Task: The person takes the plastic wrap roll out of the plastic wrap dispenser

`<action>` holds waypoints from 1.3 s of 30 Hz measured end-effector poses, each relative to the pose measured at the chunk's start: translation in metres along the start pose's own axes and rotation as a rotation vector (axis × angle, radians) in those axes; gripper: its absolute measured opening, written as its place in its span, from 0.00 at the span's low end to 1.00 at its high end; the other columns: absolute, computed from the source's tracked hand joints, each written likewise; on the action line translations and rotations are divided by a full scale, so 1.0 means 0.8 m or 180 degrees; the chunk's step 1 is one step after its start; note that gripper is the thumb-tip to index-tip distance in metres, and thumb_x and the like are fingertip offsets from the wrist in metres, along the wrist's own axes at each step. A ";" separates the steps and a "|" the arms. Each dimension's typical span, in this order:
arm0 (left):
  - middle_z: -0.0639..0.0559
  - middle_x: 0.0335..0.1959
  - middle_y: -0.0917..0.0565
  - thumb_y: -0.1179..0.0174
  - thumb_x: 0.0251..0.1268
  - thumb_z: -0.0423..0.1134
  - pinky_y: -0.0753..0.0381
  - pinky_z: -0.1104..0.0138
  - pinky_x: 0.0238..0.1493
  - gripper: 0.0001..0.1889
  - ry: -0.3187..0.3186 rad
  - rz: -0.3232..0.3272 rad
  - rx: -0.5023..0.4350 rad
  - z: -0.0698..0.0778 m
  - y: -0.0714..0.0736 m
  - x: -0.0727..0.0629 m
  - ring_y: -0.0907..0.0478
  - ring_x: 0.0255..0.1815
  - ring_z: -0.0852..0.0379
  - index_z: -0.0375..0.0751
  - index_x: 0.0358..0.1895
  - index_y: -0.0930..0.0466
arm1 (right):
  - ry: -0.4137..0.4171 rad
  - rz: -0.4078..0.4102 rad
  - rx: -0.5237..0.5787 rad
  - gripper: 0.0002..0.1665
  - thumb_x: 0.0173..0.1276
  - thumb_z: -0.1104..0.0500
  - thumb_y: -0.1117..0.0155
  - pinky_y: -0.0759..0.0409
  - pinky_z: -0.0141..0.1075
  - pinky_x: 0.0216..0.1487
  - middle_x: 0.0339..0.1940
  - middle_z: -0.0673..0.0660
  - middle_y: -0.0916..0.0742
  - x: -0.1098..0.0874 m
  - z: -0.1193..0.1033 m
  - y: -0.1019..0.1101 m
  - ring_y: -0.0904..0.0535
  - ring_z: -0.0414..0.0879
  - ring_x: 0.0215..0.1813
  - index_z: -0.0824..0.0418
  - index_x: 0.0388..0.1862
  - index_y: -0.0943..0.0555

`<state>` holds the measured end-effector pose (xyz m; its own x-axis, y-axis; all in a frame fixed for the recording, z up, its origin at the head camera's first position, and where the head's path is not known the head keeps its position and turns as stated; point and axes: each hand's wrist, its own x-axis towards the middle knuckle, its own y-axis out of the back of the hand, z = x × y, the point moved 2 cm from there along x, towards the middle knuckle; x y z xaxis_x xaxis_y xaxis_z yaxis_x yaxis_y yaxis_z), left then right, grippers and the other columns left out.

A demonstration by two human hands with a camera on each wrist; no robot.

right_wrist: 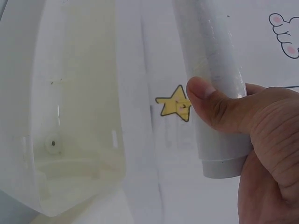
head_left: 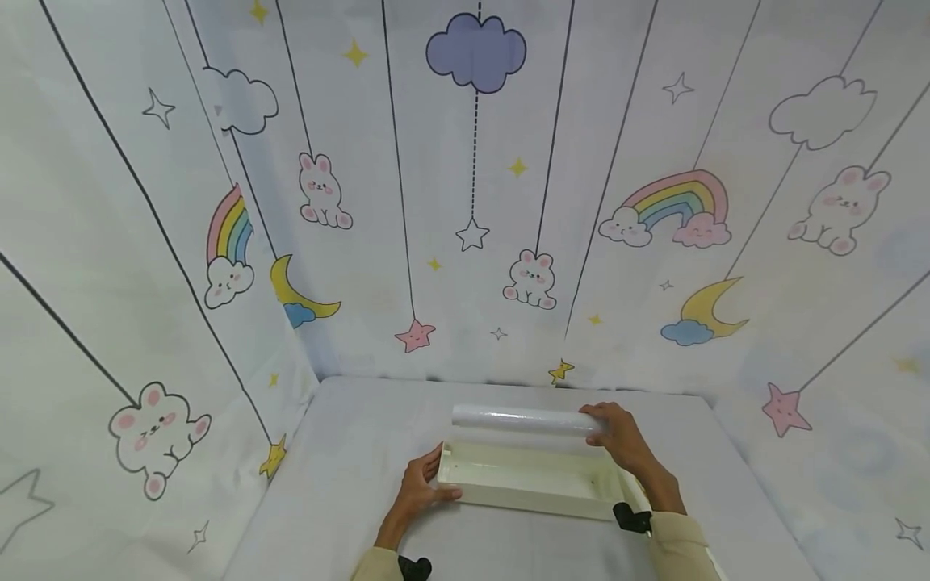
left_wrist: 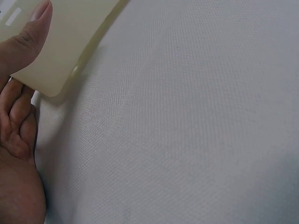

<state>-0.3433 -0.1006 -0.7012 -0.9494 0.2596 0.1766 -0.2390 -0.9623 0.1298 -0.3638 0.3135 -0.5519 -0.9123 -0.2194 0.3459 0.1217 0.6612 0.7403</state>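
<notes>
A long cream plastic box (head_left: 523, 499), open at the top, lies across the white table. My left hand (head_left: 421, 484) grips its left end, thumb on the near wall and fingers round the end. In the left wrist view the thumb (left_wrist: 29, 39) presses on the box's smooth side (left_wrist: 70, 42). My right hand (head_left: 626, 440) holds the right end of a whitish, glossy roll of cling film (head_left: 519, 419) just beyond the box. The right wrist view shows the thumb across the film roll (right_wrist: 217, 126), whose core end sticks out below. The box's inside (right_wrist: 79, 116) holds no roll.
White cloth covers the table (head_left: 538, 557). Behind it rises a fabric backdrop (head_left: 450, 161) printed with bunnies, stars and clouds, and similar printed sheets (head_left: 87, 339) stand at both sides. Dark straps (head_left: 632, 518) sit at the wrists.
</notes>
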 end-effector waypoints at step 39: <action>0.27 0.79 0.28 0.13 0.53 0.40 0.23 0.72 0.78 0.57 -0.0251 -0.0017 0.0061 0.000 0.000 -0.002 0.24 0.80 0.41 0.24 0.82 0.38 | -0.0116 -0.0004 0.0020 0.31 0.54 0.76 0.19 0.16 0.61 0.60 0.53 0.69 0.09 0.007 0.015 -0.021 0.15 0.64 0.56 0.70 0.60 0.12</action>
<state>-0.3421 -0.1012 -0.7016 -0.9290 0.2710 0.2521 -0.2393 -0.9594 0.1495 -0.3757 0.3099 -0.5695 -0.9261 -0.1939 0.3236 0.1183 0.6654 0.7371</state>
